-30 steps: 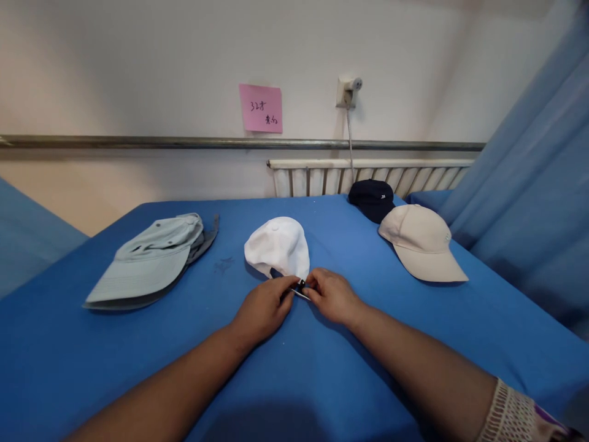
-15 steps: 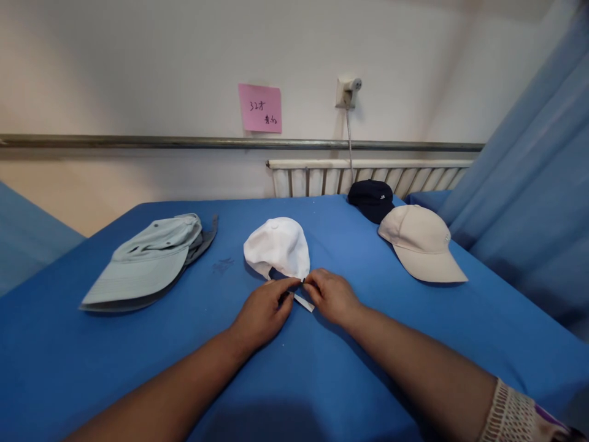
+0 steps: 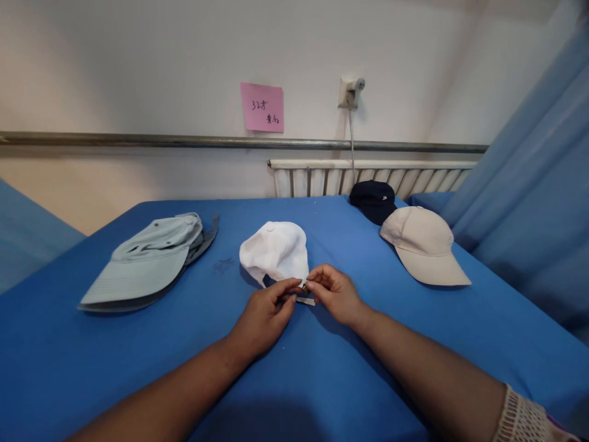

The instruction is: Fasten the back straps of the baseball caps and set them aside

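A white cap (image 3: 280,248) rests on the blue cover in front of me, its back opening and strap turned towards me. My left hand (image 3: 267,313) is closed in a pinch on the cap's strap (image 3: 306,301), whose pale loose end sticks out to the right beyond the fingers. Close beside it, my right hand (image 3: 335,294) pinches the strap's small dark buckle (image 3: 304,288) between thumb and forefinger. The fingers partly cover the buckle, so how the strap runs through it is hidden.
Pale green-grey caps (image 3: 142,258) lie stacked on the left. A beige cap (image 3: 423,245) and a navy cap (image 3: 372,199) sit at the right. The blue cover (image 3: 138,356) reaches the wall, with a radiator (image 3: 317,178) behind. Blue curtains (image 3: 543,184) hang at the right.
The white cap has shifted slightly left and towards me. The strap's loose end now lies flatter, and my right hand has turned a little at the buckle.
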